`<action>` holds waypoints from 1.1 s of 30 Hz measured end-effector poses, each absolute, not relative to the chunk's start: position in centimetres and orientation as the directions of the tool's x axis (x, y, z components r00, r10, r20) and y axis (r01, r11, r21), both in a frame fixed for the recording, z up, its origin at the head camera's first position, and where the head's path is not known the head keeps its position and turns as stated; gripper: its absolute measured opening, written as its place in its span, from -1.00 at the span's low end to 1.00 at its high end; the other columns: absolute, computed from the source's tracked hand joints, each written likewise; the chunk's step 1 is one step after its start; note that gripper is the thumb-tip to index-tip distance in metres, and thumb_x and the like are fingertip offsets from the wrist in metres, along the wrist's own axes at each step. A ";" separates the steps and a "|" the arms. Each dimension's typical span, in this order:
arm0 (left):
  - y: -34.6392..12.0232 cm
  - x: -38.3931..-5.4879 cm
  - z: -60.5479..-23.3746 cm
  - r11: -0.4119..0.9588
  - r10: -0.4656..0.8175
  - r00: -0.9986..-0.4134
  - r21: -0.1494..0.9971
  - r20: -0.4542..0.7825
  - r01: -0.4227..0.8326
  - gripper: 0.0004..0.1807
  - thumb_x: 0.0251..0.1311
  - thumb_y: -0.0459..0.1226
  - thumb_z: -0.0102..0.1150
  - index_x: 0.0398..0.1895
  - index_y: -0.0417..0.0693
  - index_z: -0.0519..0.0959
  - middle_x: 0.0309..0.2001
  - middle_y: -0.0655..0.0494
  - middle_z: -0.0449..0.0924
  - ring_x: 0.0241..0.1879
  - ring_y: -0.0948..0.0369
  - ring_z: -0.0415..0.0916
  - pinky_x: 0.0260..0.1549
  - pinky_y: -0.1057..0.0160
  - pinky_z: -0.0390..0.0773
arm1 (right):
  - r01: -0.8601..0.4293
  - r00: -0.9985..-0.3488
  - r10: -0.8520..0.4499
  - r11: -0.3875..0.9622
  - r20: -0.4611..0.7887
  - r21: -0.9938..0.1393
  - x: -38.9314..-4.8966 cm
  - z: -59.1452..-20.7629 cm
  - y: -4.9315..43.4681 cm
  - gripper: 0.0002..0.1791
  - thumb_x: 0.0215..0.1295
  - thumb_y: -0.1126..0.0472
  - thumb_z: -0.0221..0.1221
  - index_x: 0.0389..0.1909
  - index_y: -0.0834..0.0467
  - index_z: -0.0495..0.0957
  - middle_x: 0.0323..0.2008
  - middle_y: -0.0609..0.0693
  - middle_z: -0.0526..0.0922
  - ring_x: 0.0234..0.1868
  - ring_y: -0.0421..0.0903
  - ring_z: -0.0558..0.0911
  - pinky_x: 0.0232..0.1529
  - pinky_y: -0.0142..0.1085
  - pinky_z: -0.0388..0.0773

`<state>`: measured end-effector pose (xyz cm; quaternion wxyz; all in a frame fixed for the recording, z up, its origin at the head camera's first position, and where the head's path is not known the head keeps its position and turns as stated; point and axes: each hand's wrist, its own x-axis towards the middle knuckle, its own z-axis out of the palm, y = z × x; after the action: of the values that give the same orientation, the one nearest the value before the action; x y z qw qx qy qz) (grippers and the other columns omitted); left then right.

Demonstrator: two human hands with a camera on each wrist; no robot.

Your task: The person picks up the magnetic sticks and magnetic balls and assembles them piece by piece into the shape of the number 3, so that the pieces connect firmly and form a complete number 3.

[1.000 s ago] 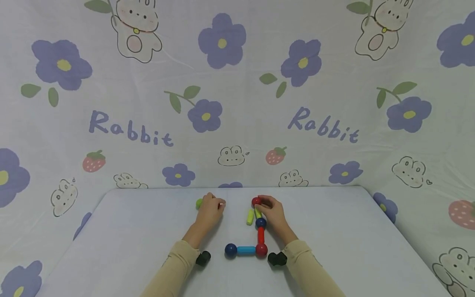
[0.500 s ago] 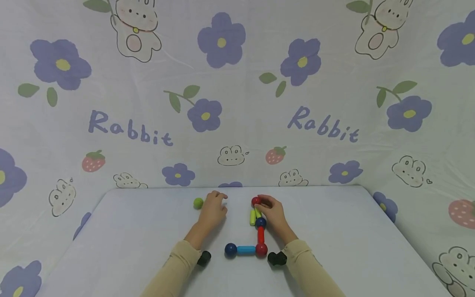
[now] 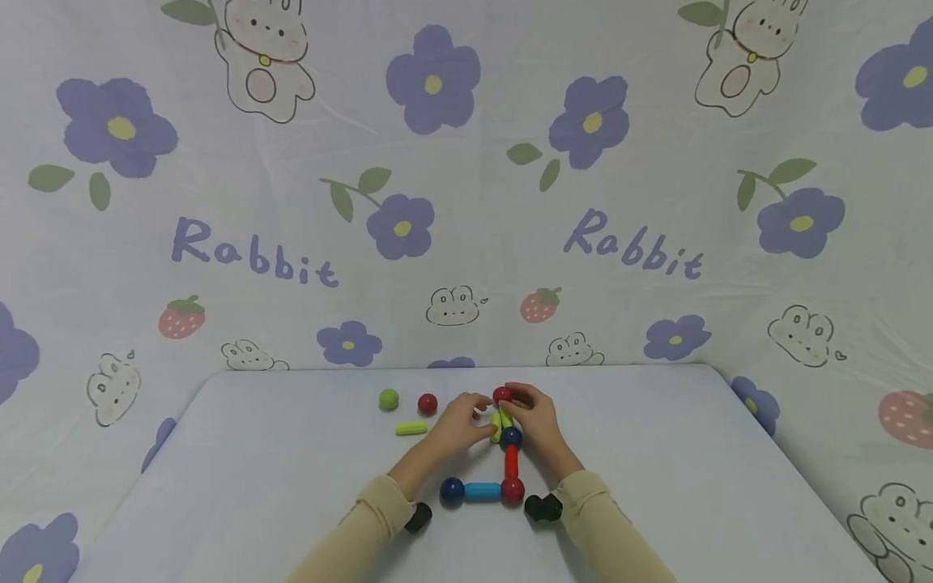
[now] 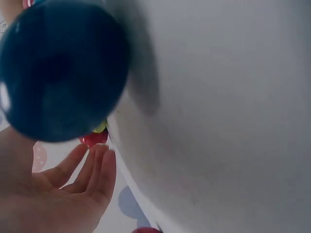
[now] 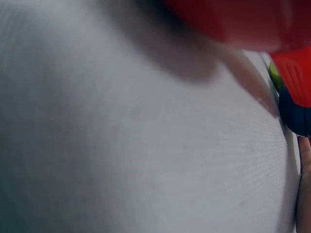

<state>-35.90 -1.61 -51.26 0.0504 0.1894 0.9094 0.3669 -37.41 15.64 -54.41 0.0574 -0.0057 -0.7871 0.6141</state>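
Note:
My right hand point(image 3: 535, 413) pinches a red ball point(image 3: 501, 395) at the far end of a chain. From that ball, a yellow-green stick point(image 3: 507, 415) runs to a dark blue ball point(image 3: 511, 438). A red stick point(image 3: 512, 463), a nearer red ball point(image 3: 513, 490), a light blue stick point(image 3: 482, 491) and another dark blue ball point(image 3: 452, 491) continue it in an L shape. My left hand point(image 3: 457, 425) is spread around a loose yellow-green stick point(image 3: 496, 427) beside the chain, thumb and forefinger apart. In the left wrist view its fingertips point(image 4: 111, 158) show close to the red ball.
Left of the hands lie a green ball point(image 3: 389, 399), a red ball point(image 3: 427, 404) and a yellow-green stick point(image 3: 411, 427). Dark wrist cameras point(image 3: 543, 508) sit under both wrists. A printed cloth point(image 3: 466, 202) hangs behind the white table point(image 3: 277, 470).
My left hand has moved right from beside the green ball to the loose stick, uncovering a red ball and a yellow-green stick. That loose stick shifted slightly toward the chain; my right hand stayed.

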 end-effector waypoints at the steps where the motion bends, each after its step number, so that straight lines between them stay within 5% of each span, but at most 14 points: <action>1: -1.6 -35.9 -51.3 0.647 0.388 -0.920 0.698 0.046 0.308 -0.45 0.18 -0.17 0.31 0.23 -0.12 0.45 0.07 -0.05 0.54 0.00 0.11 0.52 0.00 0.14 0.60 | -0.064 -0.993 0.077 0.245 0.085 -0.967 -37.4 -54.4 15.6 -0.55 0.27 0.27 0.25 0.19 0.19 0.50 0.18 0.20 0.57 0.19 0.11 0.59 0.25 -0.10 0.50; 13: -1.2 -36.1 -51.6 0.636 0.380 -0.925 0.722 0.015 0.273 -0.40 0.12 -0.19 0.35 0.22 -0.24 0.43 -0.08 -0.06 0.57 -0.17 0.17 0.47 -0.11 0.17 0.58 | -0.077 -0.996 0.032 0.247 0.088 -0.966 -35.1 -50.9 15.2 -0.52 0.29 0.34 0.20 0.22 0.37 0.42 0.20 0.35 0.51 0.21 0.23 0.55 0.27 -0.03 0.45; 19: -0.9 -36.0 -51.7 0.664 0.346 -0.938 0.708 -0.007 0.240 -0.42 0.11 -0.17 0.35 0.17 -0.22 0.46 -0.13 -0.03 0.54 -0.22 0.18 0.42 -0.13 0.18 0.56 | -0.067 -0.996 0.045 0.233 0.079 -0.970 -36.4 -52.6 15.5 -0.53 0.28 0.33 0.23 0.21 0.33 0.45 0.19 0.33 0.53 0.21 0.22 0.56 0.26 -0.04 0.46; 33: -1.3 -36.6 -52.0 0.722 0.271 -0.963 0.661 -0.003 0.201 -0.75 0.09 -0.29 0.35 -0.18 -0.17 0.59 -0.33 0.07 0.53 -0.33 0.21 0.40 -0.29 0.28 0.50 | -0.071 -0.995 0.046 0.241 0.085 -0.968 -36.0 -52.1 15.4 -0.52 0.28 0.32 0.23 0.21 0.34 0.45 0.19 0.33 0.53 0.20 0.22 0.56 0.25 -0.05 0.47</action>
<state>-36.57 -1.27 -52.02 0.0495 0.1273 0.9267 0.3501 -35.96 15.37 -52.11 0.0476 0.0079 -0.7863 0.6159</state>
